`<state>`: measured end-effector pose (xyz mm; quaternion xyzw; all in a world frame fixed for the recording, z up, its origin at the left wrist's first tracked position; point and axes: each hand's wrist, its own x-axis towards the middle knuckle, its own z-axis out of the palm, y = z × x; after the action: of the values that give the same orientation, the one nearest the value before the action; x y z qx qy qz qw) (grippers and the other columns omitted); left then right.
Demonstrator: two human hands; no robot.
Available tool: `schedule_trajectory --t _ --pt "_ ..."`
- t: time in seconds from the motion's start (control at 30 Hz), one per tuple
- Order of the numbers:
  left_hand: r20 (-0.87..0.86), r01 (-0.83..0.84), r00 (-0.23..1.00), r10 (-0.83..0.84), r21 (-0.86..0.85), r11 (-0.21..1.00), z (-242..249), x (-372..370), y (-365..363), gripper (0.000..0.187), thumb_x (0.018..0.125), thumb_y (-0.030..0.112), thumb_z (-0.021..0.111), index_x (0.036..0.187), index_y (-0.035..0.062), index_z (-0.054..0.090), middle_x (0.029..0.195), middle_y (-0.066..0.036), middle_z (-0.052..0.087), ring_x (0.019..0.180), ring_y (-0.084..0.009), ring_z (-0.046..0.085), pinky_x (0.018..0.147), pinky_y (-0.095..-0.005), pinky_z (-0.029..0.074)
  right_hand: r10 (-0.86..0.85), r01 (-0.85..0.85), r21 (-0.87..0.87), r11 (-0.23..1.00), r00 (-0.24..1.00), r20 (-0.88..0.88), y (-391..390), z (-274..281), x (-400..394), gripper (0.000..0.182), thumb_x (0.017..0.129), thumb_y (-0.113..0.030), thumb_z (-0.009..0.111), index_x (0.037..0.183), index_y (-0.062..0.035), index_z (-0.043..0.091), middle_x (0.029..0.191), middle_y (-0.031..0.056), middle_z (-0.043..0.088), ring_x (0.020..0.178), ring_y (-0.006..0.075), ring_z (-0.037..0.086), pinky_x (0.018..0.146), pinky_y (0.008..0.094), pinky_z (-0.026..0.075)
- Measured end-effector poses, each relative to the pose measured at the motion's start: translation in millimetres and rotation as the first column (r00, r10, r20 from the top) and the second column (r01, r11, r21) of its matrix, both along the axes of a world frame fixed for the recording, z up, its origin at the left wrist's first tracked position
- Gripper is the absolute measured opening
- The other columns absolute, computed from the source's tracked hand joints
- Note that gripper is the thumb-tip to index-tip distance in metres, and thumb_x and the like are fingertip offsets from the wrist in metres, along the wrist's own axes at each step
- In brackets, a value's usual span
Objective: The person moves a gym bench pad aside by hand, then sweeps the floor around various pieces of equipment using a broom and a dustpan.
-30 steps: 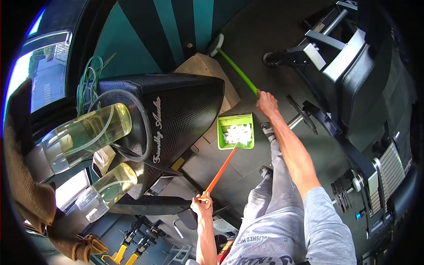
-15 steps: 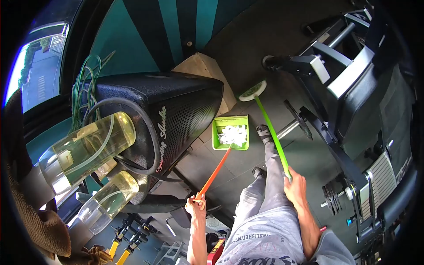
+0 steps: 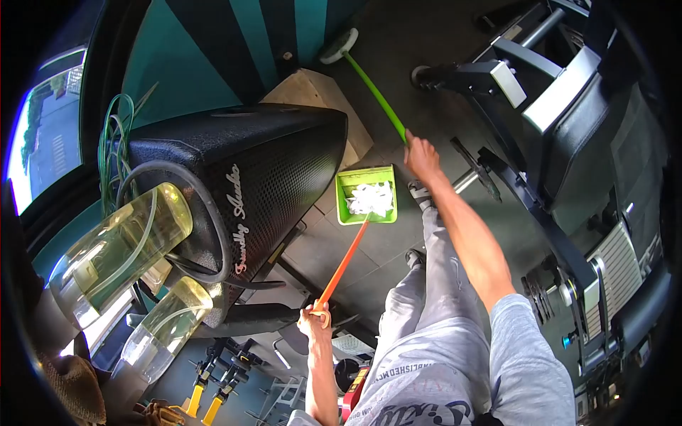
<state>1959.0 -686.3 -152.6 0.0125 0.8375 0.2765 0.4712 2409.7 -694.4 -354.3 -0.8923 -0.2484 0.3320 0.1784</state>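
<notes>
My left hand (image 3: 314,320) is wrapped round the end of an orange handle that leads to a green dustpan (image 3: 395,206). White crumpled scraps (image 3: 371,199) lie inside the pan, which rests on the dark floor. With its arm stretched forward, my right hand (image 3: 424,157) grips the green stick of a broom (image 3: 380,98). The broom's pale head reaches the floor near the striped wall, past a wooden box (image 3: 305,92). Its bristles are hard to make out.
A large black speaker (image 3: 284,163) stands left of the dustpan, with two clear bottles (image 3: 121,248) holding yellowish liquid in front of it. Gym machines (image 3: 561,106) line the right side. My feet stand on the tiled floor just right of the pan.
My right hand has moved forward along with the broom, whose head swung away from me and left toward the wall. The dustpan stays beside my feet, still held by my left hand.
</notes>
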Motion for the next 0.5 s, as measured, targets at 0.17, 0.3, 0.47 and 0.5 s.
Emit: schedule_trajectory --t 0.17,0.3,0.47,0.5 --pt "-0.035 0.018 0.999 -0.019 -0.028 0.999 -5 12 17 0.027 0.098 0.028 0.043 0.095 0.0012 0.049 0.104 -0.022 0.064 0.079 -0.0402 0.066 0.062 -0.04 0.058 -0.142 0.103 -0.203 0.974 0.972 -0.186 -95 73 -70 0.05 0.083 -0.005 0.053 0.132 0.0019 0.047 0.086 0.0288 0.065 0.081 0.0475 0.062 0.073 0.0561 0.049" --pt "-0.023 0.076 0.997 -0.076 0.008 0.997 -3 19 19 0.022 0.096 0.023 0.044 0.094 0.0018 0.049 0.1 -0.02 0.066 0.077 -0.0391 0.066 0.061 -0.0388 0.057 -0.159 0.104 -0.196 0.975 0.943 -0.292 -166 187 -104 0.043 0.087 -0.005 0.055 0.13 -0.002 0.05 0.076 0.0247 0.064 0.07 0.0433 0.063 0.063 0.0517 0.051" --pt "0.052 0.064 0.997 -0.065 0.024 0.998 4 8 3 0.025 0.1 0.027 0.041 0.097 0.0029 0.048 0.103 -0.018 0.065 0.078 -0.0383 0.066 0.058 -0.0365 0.056 -0.598 0.475 -0.366 0.8 0.584 -0.549 -169 274 -67 0.038 0.09 -0.003 0.054 0.128 0.0006 0.055 0.057 0.006 0.057 0.044 0.0152 0.055 0.04 0.0312 0.043" --pt "0.055 0.068 0.996 -0.069 0.026 0.997 5 5 -2 0.026 0.1 0.027 0.04 0.098 0.003 0.048 0.103 -0.018 0.065 0.078 -0.0384 0.066 0.059 -0.0366 0.056 -0.605 0.524 -0.319 0.79 0.583 -0.542 -168 284 -63 0.036 0.091 -0.003 0.053 0.127 0.0018 0.056 0.054 0.0021 0.054 0.04 0.0088 0.05 0.036 0.0268 0.039"
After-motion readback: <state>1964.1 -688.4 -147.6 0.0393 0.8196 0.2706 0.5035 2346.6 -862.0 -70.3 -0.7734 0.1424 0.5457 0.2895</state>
